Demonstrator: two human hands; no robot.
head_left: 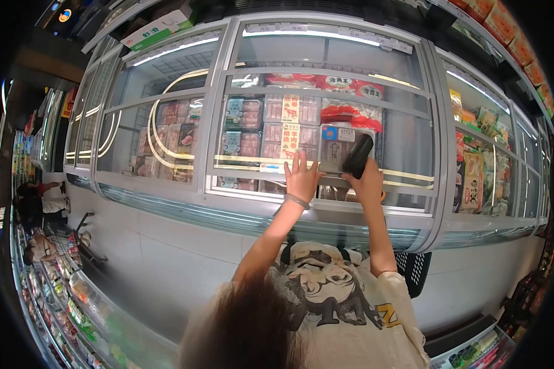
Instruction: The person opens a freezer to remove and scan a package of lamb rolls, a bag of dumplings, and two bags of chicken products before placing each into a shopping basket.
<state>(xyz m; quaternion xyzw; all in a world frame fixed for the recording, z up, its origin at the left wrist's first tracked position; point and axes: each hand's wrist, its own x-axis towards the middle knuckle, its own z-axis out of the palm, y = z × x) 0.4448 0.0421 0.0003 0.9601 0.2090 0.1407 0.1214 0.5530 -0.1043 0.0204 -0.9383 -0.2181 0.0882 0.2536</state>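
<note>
My left hand (303,178) has its fingers spread against the glass freezer lid (246,161), near its front edge, with a grey band on the wrist. Just to its right, my right hand (367,182) is closed around the lower end of a dark, rounded, oblong object (358,155), which tilts over the glass. Beside that object is a clear label (337,150) with a blue square and an up arrow. Under the glass lie packs of rolled meat (274,142) and red-and-white bags (345,111).
Neighbouring freezer sections hold more meat packs (180,144) on the left and packaged food (477,166) on the right. A black basket (412,270) is by my right side. Behind at left are a shopping cart (83,240), people, and a shelf of goods (74,307).
</note>
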